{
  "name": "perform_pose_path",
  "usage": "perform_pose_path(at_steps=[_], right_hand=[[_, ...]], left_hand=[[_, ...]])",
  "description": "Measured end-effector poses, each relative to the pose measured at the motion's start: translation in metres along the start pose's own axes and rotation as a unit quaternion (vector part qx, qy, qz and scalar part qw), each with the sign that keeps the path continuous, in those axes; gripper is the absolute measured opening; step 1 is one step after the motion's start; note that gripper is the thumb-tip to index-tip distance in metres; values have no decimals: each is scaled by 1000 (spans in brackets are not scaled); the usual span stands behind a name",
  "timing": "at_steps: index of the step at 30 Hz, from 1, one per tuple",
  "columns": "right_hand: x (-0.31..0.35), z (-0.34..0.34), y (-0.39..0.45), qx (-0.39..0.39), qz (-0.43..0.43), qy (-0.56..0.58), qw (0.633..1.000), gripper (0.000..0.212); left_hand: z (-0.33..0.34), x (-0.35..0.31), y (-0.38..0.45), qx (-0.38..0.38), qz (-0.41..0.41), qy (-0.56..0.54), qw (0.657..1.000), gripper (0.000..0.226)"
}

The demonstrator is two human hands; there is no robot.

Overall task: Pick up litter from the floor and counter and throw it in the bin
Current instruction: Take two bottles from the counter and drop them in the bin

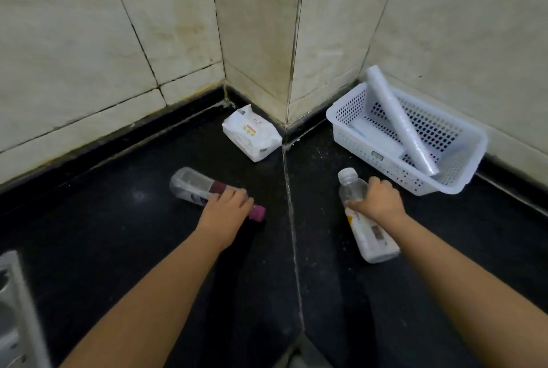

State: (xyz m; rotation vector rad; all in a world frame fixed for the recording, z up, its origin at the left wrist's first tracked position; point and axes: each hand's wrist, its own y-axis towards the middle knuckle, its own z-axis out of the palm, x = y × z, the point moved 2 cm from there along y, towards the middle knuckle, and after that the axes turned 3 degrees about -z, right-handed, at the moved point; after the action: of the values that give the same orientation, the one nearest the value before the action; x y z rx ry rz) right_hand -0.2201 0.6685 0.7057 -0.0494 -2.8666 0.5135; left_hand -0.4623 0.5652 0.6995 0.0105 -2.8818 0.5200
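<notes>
Left hand (226, 204) laid over a clear bottle with a magenta cap (207, 189), lying flat on the black surface (118, 234) at 9 o'clock; fingers curled on top, grip closure unclear. Right hand (381, 200) at 3 o'clock, fingers wrapped around a white-labelled clear bottle (367, 225). White tissue pack (252, 133) at 12 o'clock in the corner. White perforated basket (406, 130) with a plastic roll (397, 118) at 2 o'clock.

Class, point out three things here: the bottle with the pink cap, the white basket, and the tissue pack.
Pink-capped bottle (189, 184): head view, clear body.
White basket (350, 114): head view, left perforated wall.
Tissue pack (252, 135): head view, top face.
</notes>
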Motion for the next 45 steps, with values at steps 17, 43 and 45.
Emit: perform_pose_path(at_steps=[17, 43, 45], right_hand=[[4, 16, -149, -23, 81, 169, 982, 77], [-342, 90, -834, -486, 422, 404, 650, 61], [-354, 112, -878, -507, 448, 400, 618, 52]], left_hand=[[-60, -20, -29, -153, 157, -16, 975, 32], [-96, -533, -585, -176, 736, 11, 654, 12], [-73, -553, -634, -171, 761, 40, 624, 8]])
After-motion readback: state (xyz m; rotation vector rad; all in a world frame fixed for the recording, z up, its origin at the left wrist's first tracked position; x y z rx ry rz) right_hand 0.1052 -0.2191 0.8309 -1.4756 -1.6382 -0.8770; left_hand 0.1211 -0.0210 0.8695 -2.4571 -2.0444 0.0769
